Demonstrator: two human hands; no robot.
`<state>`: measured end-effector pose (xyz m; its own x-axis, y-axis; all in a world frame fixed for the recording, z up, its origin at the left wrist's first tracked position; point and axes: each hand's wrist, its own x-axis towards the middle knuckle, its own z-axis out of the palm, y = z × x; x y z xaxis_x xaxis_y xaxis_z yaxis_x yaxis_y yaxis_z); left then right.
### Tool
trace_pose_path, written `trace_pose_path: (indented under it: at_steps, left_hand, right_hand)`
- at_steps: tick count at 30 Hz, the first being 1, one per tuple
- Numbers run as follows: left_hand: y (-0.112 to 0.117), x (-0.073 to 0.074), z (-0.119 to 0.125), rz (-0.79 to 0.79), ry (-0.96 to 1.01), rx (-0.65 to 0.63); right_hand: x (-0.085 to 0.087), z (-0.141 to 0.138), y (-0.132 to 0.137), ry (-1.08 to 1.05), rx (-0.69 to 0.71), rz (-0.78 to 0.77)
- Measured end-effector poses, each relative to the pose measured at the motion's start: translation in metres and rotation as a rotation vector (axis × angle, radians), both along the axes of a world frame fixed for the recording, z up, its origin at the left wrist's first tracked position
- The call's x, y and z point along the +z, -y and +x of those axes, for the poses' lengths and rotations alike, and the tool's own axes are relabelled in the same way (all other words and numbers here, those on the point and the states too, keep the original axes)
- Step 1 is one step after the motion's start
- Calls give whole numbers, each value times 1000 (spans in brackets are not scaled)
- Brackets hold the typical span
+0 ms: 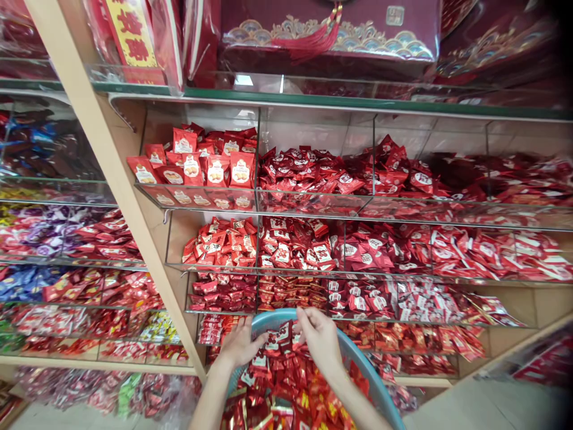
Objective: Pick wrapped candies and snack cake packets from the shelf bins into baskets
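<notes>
A blue plastic basket [373,373] full of small wrapped candy packets [290,382] stands low in front of me. My left hand [242,343] is open at the basket's left side, with its thumb spread toward some dark red packets [280,337] with white labels. Near the far rim, my right hand [319,337] has its fingers curled together in a pinch. A small red candy packet [296,338] shows at its fingertips, partly hidden by them. Red, orange and gold wrappers lie under both forearms.
Glass shelves with dividers rise behind the basket, holding red packets [295,248] in sections. A wooden upright [102,161] parts them from other candy shelves at left. Large maroon gift boxes [331,36] stand on the top glass shelf [313,95]. Bagged candy [102,391] lies at lower left.
</notes>
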<state>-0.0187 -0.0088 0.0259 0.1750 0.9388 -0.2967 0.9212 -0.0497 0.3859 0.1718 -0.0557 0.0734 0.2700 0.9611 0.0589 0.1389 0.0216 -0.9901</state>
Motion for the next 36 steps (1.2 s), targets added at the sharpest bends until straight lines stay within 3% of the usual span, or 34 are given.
trace_pose_path:
  at_steps: [6,9,13,19,27,36]
  left_hand:
    - [1,2,0,-16,-1,4]
    - [1,2,-1,-17,17,3]
    - [2,2,-2,-24,7,2]
    - [3,4,-3,-40,19,-14]
    - [1,4,-2,-32,7,-12]
    - [3,5,-2,-51,14,2]
  right_hand:
    - [64,13,-18,512,-47,401]
    - [79,14,-34,778,-71,504]
    - [86,18,-62,926,-108,449]
    - [95,18,-97,915,-140,376]
    - [98,12,-126,689,-206,202]
    - [100,7,-136,407,-138,125]
